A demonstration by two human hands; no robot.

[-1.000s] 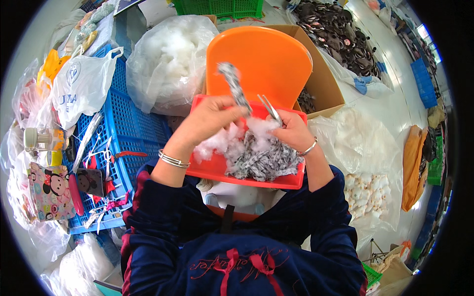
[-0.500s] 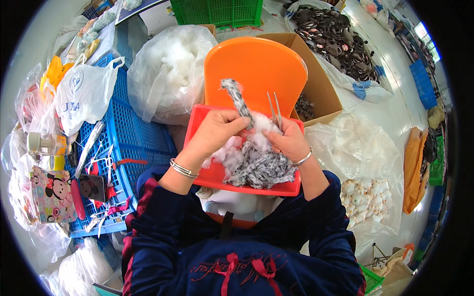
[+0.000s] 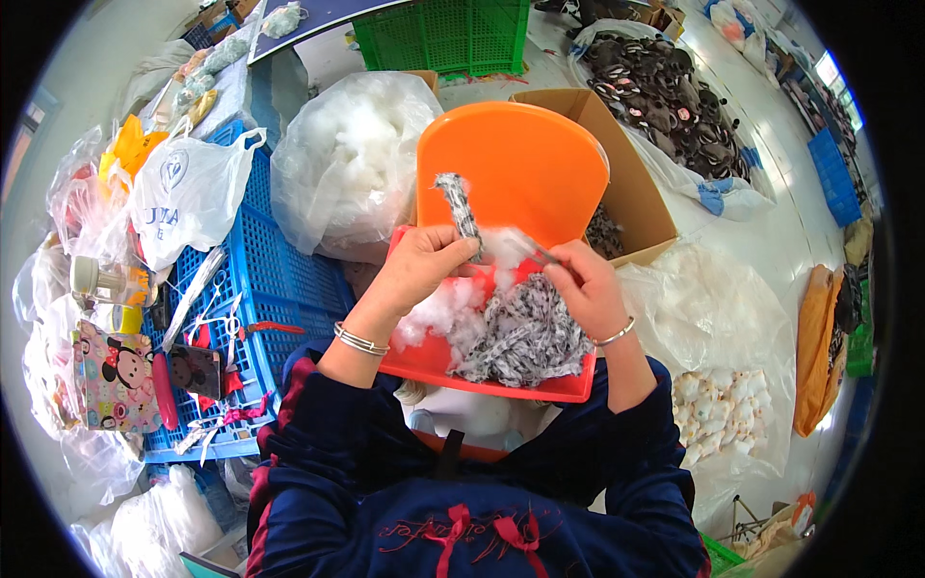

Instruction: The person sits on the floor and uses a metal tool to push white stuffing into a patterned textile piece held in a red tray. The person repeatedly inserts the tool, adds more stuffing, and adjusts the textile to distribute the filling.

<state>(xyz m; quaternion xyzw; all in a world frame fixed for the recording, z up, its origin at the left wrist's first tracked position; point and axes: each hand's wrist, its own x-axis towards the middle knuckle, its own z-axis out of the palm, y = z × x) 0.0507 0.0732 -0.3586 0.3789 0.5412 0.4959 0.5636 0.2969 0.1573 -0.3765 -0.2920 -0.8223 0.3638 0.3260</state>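
Note:
My left hand (image 3: pixel 426 270) is closed on a narrow grey-and-white plush tube (image 3: pixel 456 199), which stands up out of the grip. In my right hand (image 3: pixel 590 289) is a pair of metal tweezers (image 3: pixel 536 249), pointing left toward the tube. A tuft of white stuffing (image 3: pixel 505 248) sits at the tweezers' tips, beside my left fingers. Below both hands a red tray (image 3: pixel 424 358) rests across my lap. It holds a loose heap of white stuffing (image 3: pixel 438 316) on the left and a pile of grey-and-white plush pieces (image 3: pixel 528 332) on the right.
An orange chair (image 3: pixel 515 164) stands right behind the tray, with a cardboard box (image 3: pixel 647 207) to its right. A bag of stuffing (image 3: pixel 352 154) and a blue crate (image 3: pixel 289 279) are at left. Plastic bags (image 3: pixel 718 308) lie at right. Dark plush pieces (image 3: pixel 655 106) are piled far right.
The tweezers have swung from pointing upward to pointing left, and their tips are now at the stuffing beside the tube. My right hand has turned, uncovering more of the plush pile.

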